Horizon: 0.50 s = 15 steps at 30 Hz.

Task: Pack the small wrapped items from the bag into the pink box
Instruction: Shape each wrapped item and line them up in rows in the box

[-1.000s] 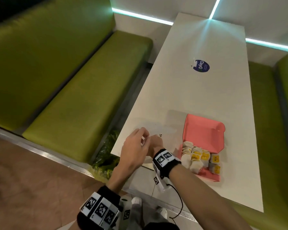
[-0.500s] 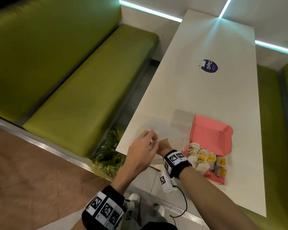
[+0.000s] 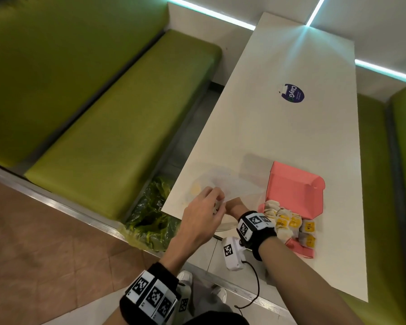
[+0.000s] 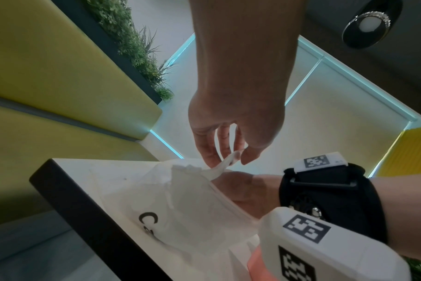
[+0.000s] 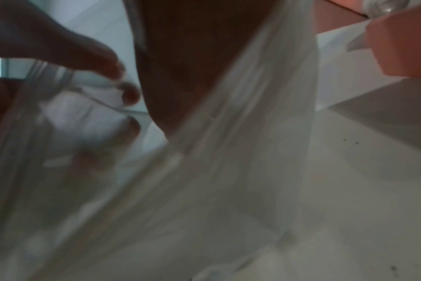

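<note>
Down at the near left corner of the white bench (image 3: 291,141), the left hand (image 3: 201,219) pinches the rim of a thin translucent bag (image 4: 195,192) between thumb and fingertips, lifting the mouth of it. The right hand (image 4: 243,192) is pushed inside that mouth up to the wrist; the plastic hides its fingers, so whether that grip is clenched on anything or relaxed cannot be told. The right wrist view is blurred, showing mostly film.

Just to the 3 o'clock side of the hands sits the pink box (image 3: 295,184), lid standing open at its 12 o'clock edge. Small wrapped items (image 3: 288,222) with yellow labels fill its tray in rows. Farther up the bench, toward 12 o'clock, lies a dark blue round sticker (image 3: 292,93). A green padded seat (image 3: 117,127) runs along the 9 o'clock side.
</note>
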Motion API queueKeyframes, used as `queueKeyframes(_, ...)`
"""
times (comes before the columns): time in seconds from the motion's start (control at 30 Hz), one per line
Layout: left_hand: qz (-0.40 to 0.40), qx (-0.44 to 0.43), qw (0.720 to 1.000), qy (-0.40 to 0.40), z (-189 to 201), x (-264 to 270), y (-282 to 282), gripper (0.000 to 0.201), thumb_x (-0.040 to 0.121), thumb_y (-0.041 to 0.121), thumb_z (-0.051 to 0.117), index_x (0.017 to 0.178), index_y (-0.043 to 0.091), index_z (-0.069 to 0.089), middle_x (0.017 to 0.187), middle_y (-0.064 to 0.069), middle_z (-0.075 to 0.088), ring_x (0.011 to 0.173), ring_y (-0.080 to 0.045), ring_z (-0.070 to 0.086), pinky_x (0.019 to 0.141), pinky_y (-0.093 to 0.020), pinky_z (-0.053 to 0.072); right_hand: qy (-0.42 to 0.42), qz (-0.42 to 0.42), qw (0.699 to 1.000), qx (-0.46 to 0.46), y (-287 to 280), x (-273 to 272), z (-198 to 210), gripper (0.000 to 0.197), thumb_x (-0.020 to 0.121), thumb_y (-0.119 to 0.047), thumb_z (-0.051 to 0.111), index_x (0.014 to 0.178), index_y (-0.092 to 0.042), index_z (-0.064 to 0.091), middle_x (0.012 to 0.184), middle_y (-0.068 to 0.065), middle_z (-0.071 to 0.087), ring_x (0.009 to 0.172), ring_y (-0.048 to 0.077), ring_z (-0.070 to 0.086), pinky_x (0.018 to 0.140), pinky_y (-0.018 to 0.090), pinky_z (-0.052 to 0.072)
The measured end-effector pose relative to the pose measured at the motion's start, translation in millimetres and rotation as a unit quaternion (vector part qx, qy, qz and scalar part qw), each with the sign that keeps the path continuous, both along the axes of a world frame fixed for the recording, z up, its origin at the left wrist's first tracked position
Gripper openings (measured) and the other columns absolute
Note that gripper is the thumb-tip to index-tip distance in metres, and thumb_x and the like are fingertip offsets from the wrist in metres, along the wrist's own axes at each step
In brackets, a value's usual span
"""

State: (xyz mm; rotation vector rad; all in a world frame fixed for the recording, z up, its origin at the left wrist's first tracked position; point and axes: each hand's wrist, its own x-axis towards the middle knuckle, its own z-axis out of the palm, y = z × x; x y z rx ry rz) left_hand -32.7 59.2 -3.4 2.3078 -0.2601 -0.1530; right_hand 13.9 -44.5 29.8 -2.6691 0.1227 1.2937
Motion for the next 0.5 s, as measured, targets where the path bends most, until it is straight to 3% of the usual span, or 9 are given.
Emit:
queueKeyframes(0.07, -0.001, -0.003, 1.000, 0.001, -2, 0, 0, 0.009, 0.100, 0.031, 0.052, 0.105, 0.025, 0.055, 0.109, 0.011, 0.056, 0.087, -0.008, 0.052, 0.064, -0.013, 0.036, 0.005, -0.001, 1.000, -0.012, 0, -1, 1, 0.043, 0.107, -0.009, 0.029, 0.064, -0.018, 0.025, 0.072, -0.004, 0.027, 0.076, 0.017, 0.035, 0.060, 0.024, 0.025)
queueKeyframes(0.13, -0.001, -0.003, 1.000, -0.003, -2, 1, 0, 0.009, 0.101, 0.031, 0.051, 0.105, 0.024, 0.054, 0.109, 0.011, 0.056, 0.086, -0.009, 0.052, 0.066, -0.017, 0.041, -0.005, -0.017, 1.000, -0.008, 1, -3, -3, 0.043, 0.107, -0.010, 0.029, 0.064, -0.017, 0.025, 0.074, -0.001, 0.032, 0.082, 0.019, 0.036, 0.072, 0.022, 0.023)
queueKeyframes(0.2, 0.001, 0.000, 1.000, -0.004, -4, 1, -1, 0.009, 0.101, 0.032, 0.051, 0.104, 0.025, 0.054, 0.109, 0.011, 0.056, 0.087, -0.009, 0.053, 0.070, -0.024, 0.048, -0.011, -0.032, 0.999, -0.001, 0, -6, -11, 0.044, 0.107, -0.013, 0.030, 0.064, -0.016, 0.026, 0.073, 0.000, 0.034, 0.087, 0.020, 0.037, 0.076, 0.024, 0.023)
queueKeyframes(0.3, 0.001, 0.002, 1.000, -0.003, -6, 1, -1, 0.009, 0.100, 0.033, 0.051, 0.105, 0.026, 0.054, 0.111, 0.010, 0.057, 0.088, -0.009, 0.053, 0.072, -0.026, 0.050, 0.002, -0.031, 0.999, -0.007, -1, -6, -16, 0.044, 0.107, -0.014, 0.032, 0.064, -0.016, 0.028, 0.068, 0.001, 0.028, 0.059, 0.014, 0.028, 0.063, 0.025, 0.028)
queueKeyframes(0.37, -0.002, 0.002, 1.000, -0.004, -7, 1, -1, 0.014, 0.099, 0.037, 0.052, 0.108, 0.027, 0.053, 0.113, 0.011, 0.056, 0.093, -0.009, 0.054, 0.073, -0.025, 0.050, 0.018, -0.035, 0.999, -0.006, -4, -5, -19, 0.043, 0.107, -0.010, 0.031, 0.064, -0.015, 0.030, 0.069, 0.001, 0.029, 0.059, 0.009, 0.025, 0.056, 0.024, 0.028)
queueKeyframes(0.4, -0.008, 0.001, 1.000, -0.003, -7, 1, 0, 0.020, 0.098, 0.041, 0.052, 0.111, 0.027, 0.053, 0.116, 0.012, 0.054, 0.098, -0.008, 0.053, 0.075, -0.026, 0.050, 0.025, -0.044, 0.999, -0.005, -5, -5, -18, 0.041, 0.107, -0.009, 0.032, 0.067, -0.013, 0.035, 0.073, 0.003, 0.034, 0.064, 0.011, 0.033, 0.060, 0.020, 0.032)
queueKeyframes(0.43, -0.016, -0.004, 1.000, -0.003, -8, 2, 1, 0.028, 0.096, 0.048, 0.050, 0.115, 0.027, 0.053, 0.120, 0.013, 0.052, 0.104, -0.007, 0.050, 0.078, -0.027, 0.049, 0.018, -0.048, 0.999, -0.001, -6, -4, -19, 0.033, 0.106, -0.008, 0.033, 0.076, -0.008, 0.045, 0.084, 0.007, 0.044, 0.078, 0.017, 0.048, 0.070, 0.017, 0.037)
queueKeyframes(0.47, -0.023, -0.015, 1.000, -0.004, -10, 3, 3, 0.039, 0.095, 0.055, 0.046, 0.120, 0.026, 0.053, 0.125, 0.013, 0.049, 0.110, -0.007, 0.046, 0.084, -0.028, 0.048, 0.003, -0.042, 0.999, 0.009, -8, -4, -18, 0.021, 0.106, -0.009, 0.035, 0.095, -0.005, 0.052, 0.102, 0.012, 0.051, 0.104, 0.026, 0.054, 0.087, 0.020, 0.039)
queueKeyframes(0.5, -0.026, -0.031, 0.999, -0.008, -12, 5, 5, 0.047, 0.095, 0.059, 0.039, 0.125, 0.026, 0.053, 0.130, 0.011, 0.048, 0.116, -0.007, 0.042, 0.090, -0.029, 0.046, -0.024, -0.029, 0.999, 0.016, -11, -4, -19, 0.022, 0.106, -0.010, 0.037, 0.119, -0.001, 0.052, 0.125, 0.015, 0.052, 0.125, 0.029, 0.047, 0.102, 0.026, 0.033)
